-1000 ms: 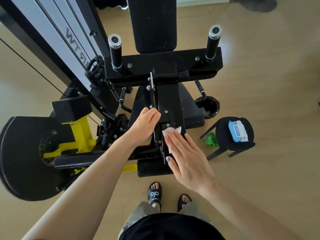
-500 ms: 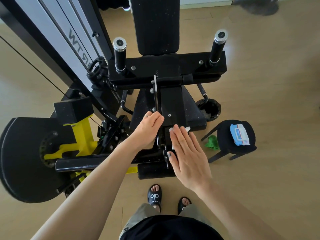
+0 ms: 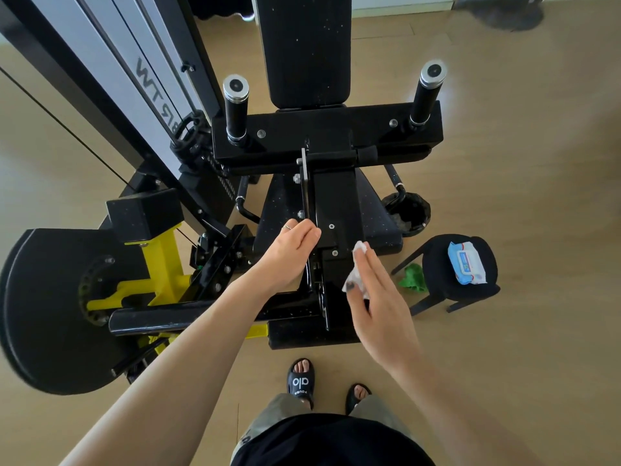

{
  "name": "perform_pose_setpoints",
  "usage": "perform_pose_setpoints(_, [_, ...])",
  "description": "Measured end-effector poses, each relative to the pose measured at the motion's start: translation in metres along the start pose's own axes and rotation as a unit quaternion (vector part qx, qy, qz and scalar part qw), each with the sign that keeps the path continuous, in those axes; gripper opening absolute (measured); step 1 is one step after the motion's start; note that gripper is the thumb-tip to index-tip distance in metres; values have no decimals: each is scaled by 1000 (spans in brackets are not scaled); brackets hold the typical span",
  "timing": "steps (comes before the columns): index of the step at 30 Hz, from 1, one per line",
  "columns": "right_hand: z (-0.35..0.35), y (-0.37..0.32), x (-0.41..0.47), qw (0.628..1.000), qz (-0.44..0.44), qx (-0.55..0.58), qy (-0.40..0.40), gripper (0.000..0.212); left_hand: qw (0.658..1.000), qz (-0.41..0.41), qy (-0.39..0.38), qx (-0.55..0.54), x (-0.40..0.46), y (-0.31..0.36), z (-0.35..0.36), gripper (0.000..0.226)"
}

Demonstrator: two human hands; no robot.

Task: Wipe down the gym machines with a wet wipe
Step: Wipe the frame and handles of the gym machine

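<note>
Two hands | left hand (image 3: pixel 291 253) grips machine bracket (image 3: pixel 307 196) | right hand (image 3: pixel 376 297) pinches wet wipe (image 3: pixel 357 270)

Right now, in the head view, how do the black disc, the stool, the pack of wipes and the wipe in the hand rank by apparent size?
1. Black disc, clearly largest, though it is also near the camera.
2. Stool.
3. Pack of wipes and wipe: unsure. The right hand covers part of the wipe, and it is nearer.
</note>
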State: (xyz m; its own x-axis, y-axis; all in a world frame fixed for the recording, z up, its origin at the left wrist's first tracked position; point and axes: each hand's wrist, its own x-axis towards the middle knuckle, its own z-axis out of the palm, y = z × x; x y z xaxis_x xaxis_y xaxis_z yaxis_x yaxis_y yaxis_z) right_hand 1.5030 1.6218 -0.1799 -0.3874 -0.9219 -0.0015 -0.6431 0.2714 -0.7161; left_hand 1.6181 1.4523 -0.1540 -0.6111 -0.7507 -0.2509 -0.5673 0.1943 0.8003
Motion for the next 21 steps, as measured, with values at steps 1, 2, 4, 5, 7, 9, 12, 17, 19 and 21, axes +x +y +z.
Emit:
perform_pose_setpoints(1, [-3,-5,6,998,25,51,-3,61,1000,5,1,0,0,0,0,27])
perform_pose_setpoints(2, [-3,-10,13,997,27,71,-4,62,1000,12,4,-1,0,0,0,27])
perform_pose_setpoints(4, [3,-19,24,999,-28,15,-1,61,1000,30,7,3,-1,-1,0,27])
perform_pose_setpoints(5, [9,-20,29,997,-62,-52,-9,60,999,40,4,10,-1,-1,0,27])
perform_pose_setpoints(7, [16,-17,38,978,-103,-180,-24,59,998,57,-1,16,-1,-1,-1,28])
perform_pose_setpoints(9, [15,-13,39,965,-118,-233,-33,59,998,61,-1,19,-1,0,-1,30])
perform_pose_setpoints(12, [12,-3,20,957,-133,-255,-40,60,997,65,2,46,-3,2,-2,26])
perform_pose_setpoints(17, [19,2,7,953,-107,-282,-21,62,1000,20,9,14,-1,2,0,28])
perform_pose_setpoints(19, [20,-3,10,953,-102,-286,-19,62,1000,11,8,14,-1,2,1,28])
perform_pose_setpoints(21, [21,-4,10,954,-98,-284,-15,62,1000,8,10,17,-1,4,1,27])
